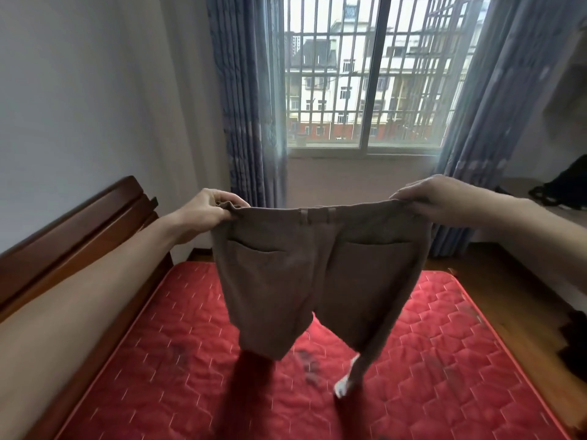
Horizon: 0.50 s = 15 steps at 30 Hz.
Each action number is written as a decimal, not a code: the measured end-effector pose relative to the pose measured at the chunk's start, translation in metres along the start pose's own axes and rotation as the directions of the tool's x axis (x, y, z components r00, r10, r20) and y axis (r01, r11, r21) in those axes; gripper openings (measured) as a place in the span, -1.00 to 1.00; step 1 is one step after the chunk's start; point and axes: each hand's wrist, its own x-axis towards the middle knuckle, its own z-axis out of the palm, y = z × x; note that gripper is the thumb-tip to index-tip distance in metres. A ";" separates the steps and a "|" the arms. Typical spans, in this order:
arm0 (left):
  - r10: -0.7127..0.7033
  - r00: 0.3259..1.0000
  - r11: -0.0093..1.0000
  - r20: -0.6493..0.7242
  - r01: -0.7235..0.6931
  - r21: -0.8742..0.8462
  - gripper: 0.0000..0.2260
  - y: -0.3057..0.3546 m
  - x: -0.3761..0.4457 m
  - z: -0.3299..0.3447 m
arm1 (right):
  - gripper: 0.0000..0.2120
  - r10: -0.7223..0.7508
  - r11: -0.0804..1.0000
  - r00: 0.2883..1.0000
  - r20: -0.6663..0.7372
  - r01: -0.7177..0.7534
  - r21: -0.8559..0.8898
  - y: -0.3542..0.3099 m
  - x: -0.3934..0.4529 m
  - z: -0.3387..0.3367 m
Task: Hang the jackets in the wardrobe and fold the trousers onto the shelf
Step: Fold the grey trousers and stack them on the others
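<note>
Head view shows a pair of brown trousers [317,274] held up in the air over a red mattress [444,360]. They are short in the leg. The left hand [206,208] pinches one end of the waistband, with its fingers curled round the cloth. The right hand [425,193] holds the other end, fingers bent over the top edge. The waistband is pulled nearly flat between both hands, and the two back pockets face the person. The legs hang down, and the low ends look blurry, so they may be swinging. I think this is the start of the folding step. To do it well, keep both hands level and hold the cloth tight, so the legs hang straight. Then bring the two hands together, so one leg lies right on top of the other. The mattress looks like a good flat spot to lay them down and smooth them.
</note>
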 end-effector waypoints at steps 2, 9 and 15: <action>0.065 0.994 0.997 -0.086 -0.067 -0.026 -0.60 0.004 0.000 0.001 | -0.68 -0.227 0.943 0.954 -0.195 0.166 -0.287 -0.003 -0.011 0.002; 0.149 0.978 0.922 -0.147 -0.191 -0.337 -0.66 0.027 -0.004 0.032 | -0.70 -0.461 0.862 0.630 -0.625 0.148 -0.485 -0.012 -0.020 0.016; 0.172 0.983 0.833 0.069 -0.108 -0.542 -0.71 0.055 0.000 0.088 | -0.73 -0.349 0.936 0.563 -0.749 0.247 -0.251 -0.051 0.003 0.020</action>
